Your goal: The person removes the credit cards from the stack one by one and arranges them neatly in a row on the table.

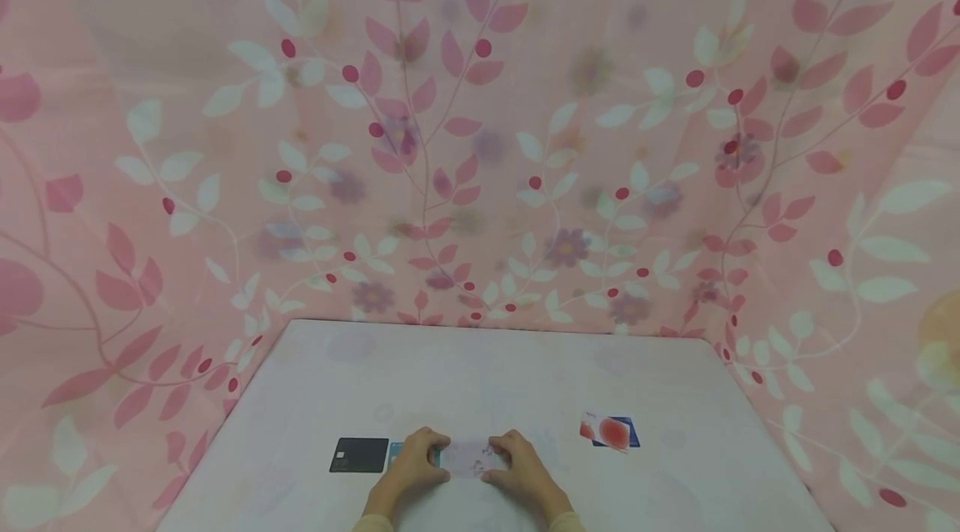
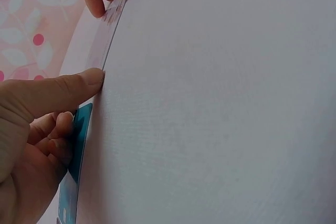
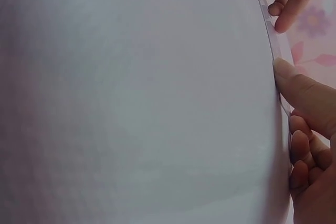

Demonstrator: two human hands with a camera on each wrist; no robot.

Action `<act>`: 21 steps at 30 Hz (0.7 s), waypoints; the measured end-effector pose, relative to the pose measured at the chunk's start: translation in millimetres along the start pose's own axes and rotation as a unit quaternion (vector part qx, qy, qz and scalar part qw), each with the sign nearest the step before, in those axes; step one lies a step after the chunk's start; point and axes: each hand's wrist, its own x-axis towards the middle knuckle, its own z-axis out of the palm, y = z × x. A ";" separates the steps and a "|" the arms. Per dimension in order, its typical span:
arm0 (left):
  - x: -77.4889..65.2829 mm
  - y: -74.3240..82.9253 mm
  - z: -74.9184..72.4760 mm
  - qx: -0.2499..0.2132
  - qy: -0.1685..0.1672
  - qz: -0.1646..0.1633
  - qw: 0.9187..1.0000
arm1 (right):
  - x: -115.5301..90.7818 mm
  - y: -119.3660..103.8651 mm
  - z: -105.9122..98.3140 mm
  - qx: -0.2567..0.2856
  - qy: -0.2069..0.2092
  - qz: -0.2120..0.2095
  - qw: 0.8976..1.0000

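A pale lilac card (image 1: 474, 459) with a small floral print lies between both hands, low over the white table. My left hand (image 1: 415, 465) pinches its left end between thumb and fingers. At the opposite end, my right hand (image 1: 523, 469) grips the card the same way. In the left wrist view the left thumb (image 2: 90, 78) presses on the card's near edge, and the right wrist view shows the right thumb (image 3: 289, 77) on that edge too. A teal card (image 1: 402, 452) sits partly hidden beneath the left hand.
Left of the teal card lies a black card (image 1: 360, 455) with a chip. To the right, a white card with red shapes (image 1: 613, 432) overlaps a blue card (image 1: 632, 437). The white table (image 1: 480, 373) ends at a pink floral curtain (image 1: 480, 182) behind and at both sides.
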 end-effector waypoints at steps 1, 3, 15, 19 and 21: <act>0.3 -0.5 0.2 0.001 0.000 -0.002 1.000 | -0.1 -0.2 -0.1 0.002 0.000 0.000 1.000; 0.7 -1.3 0.6 0.006 0.003 0.000 1.000 | -0.3 0.0 0.0 0.004 0.001 -0.008 1.000; 0.4 -1.9 1.8 0.004 0.016 0.002 1.000 | -0.9 -0.4 0.3 0.002 0.004 -0.016 1.000; -0.3 -1.6 2.0 0.003 0.016 0.002 1.000 | -1.6 -0.6 0.0 0.000 0.006 -0.018 1.000; -0.5 -1.4 2.1 0.003 0.015 -0.001 1.000 | -2.0 -0.8 -0.4 0.001 0.007 -0.019 1.000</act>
